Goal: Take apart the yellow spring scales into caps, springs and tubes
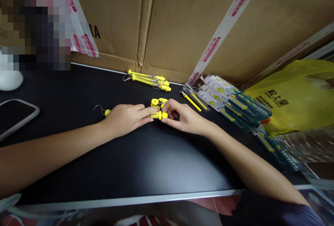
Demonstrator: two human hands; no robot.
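A yellow tubular spring scale (156,115) lies level just over the black table, its wire hook (98,107) sticking out to the left. My left hand (127,119) is closed around its body and hides most of the tube. At the scale's right end, the thumb and bent fingers of my right hand (182,116) pinch at the yellow end cap. Right behind my fingers sit small yellow parts (154,102) with bits of metal, partly covered. Farther back, several similar yellow spring scales (150,80) lie in a row near the cardboard.
Cardboard boxes (112,7) wall off the back of the table (146,163). To the right lie a thin yellow stick (191,101), several printed packages (224,97) and a yellow plastic bag (294,97). A phone (17,116) and a white rounded object (10,80) are at left.
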